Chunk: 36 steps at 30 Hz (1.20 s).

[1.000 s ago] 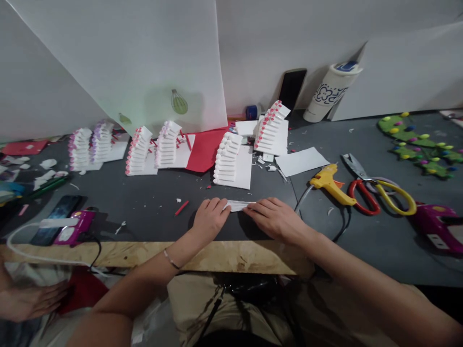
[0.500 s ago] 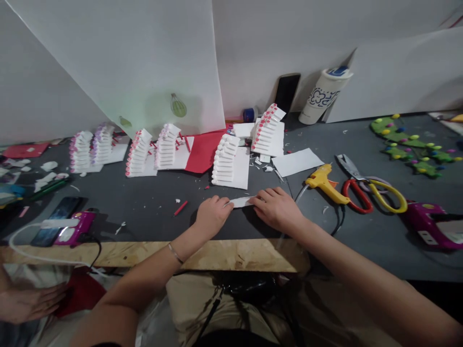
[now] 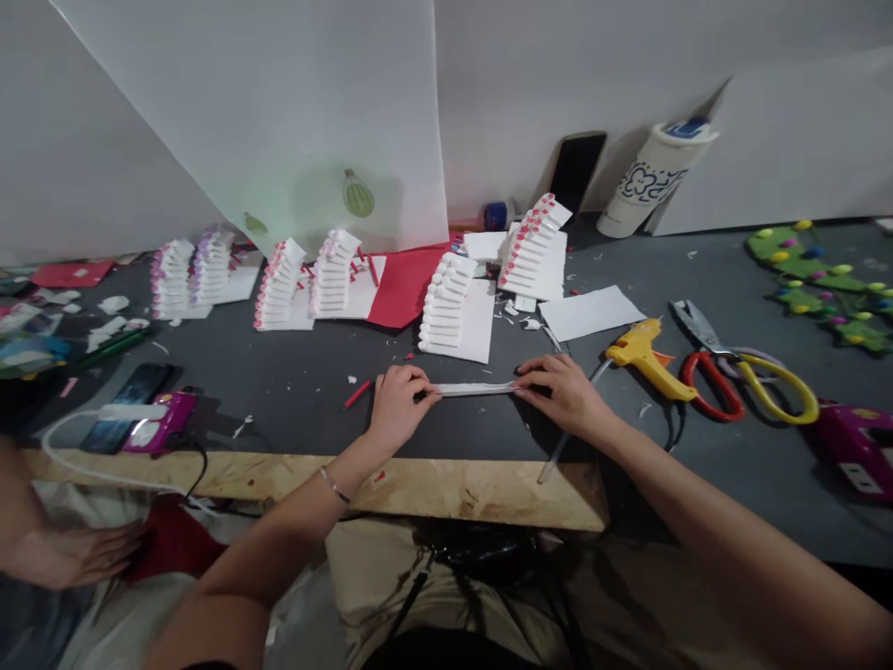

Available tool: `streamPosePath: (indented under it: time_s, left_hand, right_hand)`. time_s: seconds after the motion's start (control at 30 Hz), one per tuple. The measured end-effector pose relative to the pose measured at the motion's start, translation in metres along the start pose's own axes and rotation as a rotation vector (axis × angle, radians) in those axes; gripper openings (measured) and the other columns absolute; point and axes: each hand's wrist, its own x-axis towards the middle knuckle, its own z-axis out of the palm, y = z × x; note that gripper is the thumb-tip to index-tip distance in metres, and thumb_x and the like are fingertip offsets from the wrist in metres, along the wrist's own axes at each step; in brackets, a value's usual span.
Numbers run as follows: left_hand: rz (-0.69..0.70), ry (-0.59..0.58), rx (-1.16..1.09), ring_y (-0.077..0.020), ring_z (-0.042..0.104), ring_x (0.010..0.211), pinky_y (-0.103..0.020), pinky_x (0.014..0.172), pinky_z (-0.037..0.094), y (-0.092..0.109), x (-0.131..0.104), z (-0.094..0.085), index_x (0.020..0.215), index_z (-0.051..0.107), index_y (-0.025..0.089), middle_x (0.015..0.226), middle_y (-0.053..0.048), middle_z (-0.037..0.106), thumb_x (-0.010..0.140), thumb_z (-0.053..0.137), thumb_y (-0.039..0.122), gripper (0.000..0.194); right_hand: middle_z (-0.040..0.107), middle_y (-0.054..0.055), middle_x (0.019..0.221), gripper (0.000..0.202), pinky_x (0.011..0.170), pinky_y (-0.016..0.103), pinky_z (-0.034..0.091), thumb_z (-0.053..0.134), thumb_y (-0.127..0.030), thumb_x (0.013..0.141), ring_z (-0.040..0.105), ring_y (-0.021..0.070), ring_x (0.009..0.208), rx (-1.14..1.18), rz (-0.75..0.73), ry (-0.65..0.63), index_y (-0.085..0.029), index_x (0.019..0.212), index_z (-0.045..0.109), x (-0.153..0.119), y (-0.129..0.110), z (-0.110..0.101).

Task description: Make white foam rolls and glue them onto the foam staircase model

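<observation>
Nearest, at eight o'clock from the folded white strip (image 3: 478, 389), another person's hand (image 3: 87, 556) touches a red piece (image 3: 178, 538). The wooden edge (image 3: 446, 489) of the worktop (image 3: 313, 423) runs below, at six o'clock. The strip lies lengthwise between two bare hands just over the worktop: the left hand (image 3: 401, 400) has its grip closed on the nine o'clock end, the right hand (image 3: 566, 395) pinches the three o'clock end. A red stick (image 3: 357, 395) lies at nine o'clock; the yellow glue gun (image 3: 646, 358) and red-and-yellow-handled scissors (image 3: 743, 372) lie at three. Farther, a white card (image 3: 593, 314) sits at two, a white-tipped swab fan (image 3: 446, 302) at eleven, a red-tipped swab fan (image 3: 532, 244) at one. Farthest, a dark phone (image 3: 578, 172) and a patterned cup (image 3: 646, 181) stand tilted at one.
</observation>
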Motion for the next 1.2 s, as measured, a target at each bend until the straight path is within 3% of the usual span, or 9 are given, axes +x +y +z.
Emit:
streamPosePath:
  time_s: [0.4,0.53,0.6,0.7,0.77,0.93,1.03,1.2]
  left_hand:
    - [-0.129,-0.049,-0.04,-0.0221,0.052,0.097,-0.039,0.083,0.032,0.004,0.002,-0.003,0.069,0.066,0.019,0.096,-0.002,0.065,0.079,0.071,0.032,0.017]
    - [-0.167,-0.1,-0.006,-0.0223,0.052,0.097,-0.038,0.084,0.032,0.005,0.006,-0.003,0.066,0.06,0.018,0.097,-0.003,0.064,0.078,0.07,0.032,0.021]
    - [-0.188,-0.13,0.01,-0.0228,0.051,0.099,-0.037,0.084,0.033,0.005,0.007,-0.004,0.072,0.06,0.019,0.098,-0.003,0.062,0.079,0.07,0.032,0.018]
    - [-0.178,-0.176,0.023,-0.025,0.05,0.105,-0.039,0.087,0.033,0.005,0.012,-0.008,0.092,0.063,0.023,0.106,-0.004,0.06,0.08,0.067,0.032,0.016]
    - [-0.132,-0.234,0.035,-0.0261,0.05,0.106,-0.041,0.088,0.033,0.004,0.017,-0.011,0.098,0.063,0.026,0.108,-0.004,0.059,0.082,0.065,0.031,0.017]
    - [0.054,-0.359,0.026,-0.0225,0.054,0.095,-0.039,0.085,0.036,0.002,0.031,-0.014,0.079,0.062,0.02,0.092,-0.003,0.061,0.083,0.061,0.022,0.005]
    - [0.198,-0.285,-0.012,-0.0179,0.054,0.083,-0.034,0.079,0.038,-0.004,0.033,-0.01,0.076,0.057,0.018,0.084,-0.002,0.062,0.082,0.057,0.015,0.007]
    - [0.535,-0.129,0.112,-0.0182,0.05,0.082,-0.034,0.08,0.04,-0.019,0.03,-0.005,0.077,0.055,0.017,0.088,-0.007,0.062,0.091,0.045,0.013,0.018]
  right_hand:
    - [0.07,0.006,0.094,0.028,0.074,0.04,0.034,0.063,-0.04,0.083,0.054,0.0259,0.089,-0.159,0.124,0.031,-0.023,0.061,0.068,0.006,-0.007,-0.006]
    - [0.07,0.006,0.094,0.027,0.077,0.04,0.034,0.065,-0.039,0.081,0.054,0.0259,0.09,-0.206,0.153,-0.022,-0.022,0.059,0.065,0.008,-0.01,-0.009]
    - [0.069,0.006,0.094,0.023,0.077,0.039,0.033,0.067,-0.039,0.08,0.054,0.0261,0.09,-0.24,0.183,-0.069,-0.022,0.064,0.064,0.01,-0.011,-0.012]
    - [0.068,0.006,0.096,0.015,0.076,0.038,0.032,0.067,-0.036,0.08,0.053,0.0263,0.091,-0.261,0.193,-0.124,-0.024,0.089,0.067,0.014,-0.012,-0.016]
    - [0.067,0.006,0.097,0.018,0.077,0.038,0.03,0.065,-0.031,0.082,0.053,0.0261,0.092,-0.25,0.149,-0.163,-0.026,0.098,0.066,0.016,-0.012,-0.017]
    - [0.067,0.005,0.086,0.006,0.073,0.035,0.028,0.061,-0.023,0.082,0.053,0.0237,0.084,-0.196,0.072,-0.211,-0.023,0.077,0.065,0.02,-0.009,-0.014]
    - [0.066,0.004,0.081,0.008,0.071,0.032,0.029,0.059,-0.018,0.082,0.052,0.0209,0.081,-0.158,0.013,-0.164,-0.021,0.075,0.062,0.018,-0.006,-0.014]
    - [0.065,0.006,0.086,0.02,0.072,0.032,0.031,0.051,-0.019,0.092,0.048,0.0203,0.081,-0.329,-0.246,-0.116,-0.018,0.076,0.063,0.014,-0.01,-0.022]
